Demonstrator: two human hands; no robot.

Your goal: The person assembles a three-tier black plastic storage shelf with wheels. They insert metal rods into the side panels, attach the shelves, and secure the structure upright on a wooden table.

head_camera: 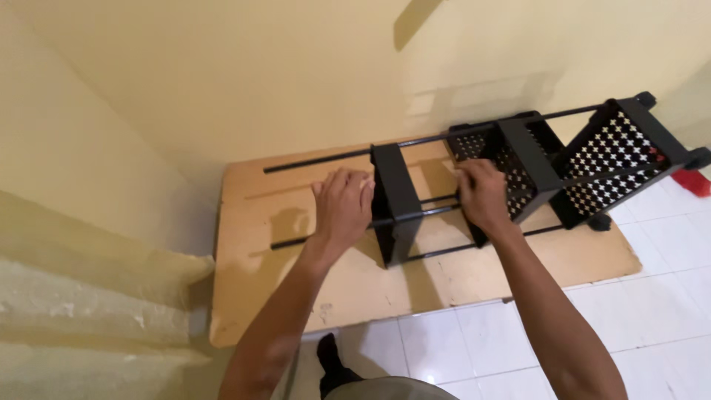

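A black rack (518,163) lies on its side on a cardboard sheet (311,289) (white tile floor (563,333) nearby). The left hand (342,207) presses a black shelf panel (394,201); the right hand (481,194) grips a rod (437,212).

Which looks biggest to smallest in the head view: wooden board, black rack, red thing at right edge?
1. Wooden board, widest spread across the floor.
2. Black rack, lying on its side on the board; left hand and right hand rest on it.
3. Red object, small and partly cut off, so true extent unsure.

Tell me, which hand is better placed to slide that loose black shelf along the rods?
Probably the left hand: it rests against the black shelf on the rods. The right hand is nearer the perforated shelves.
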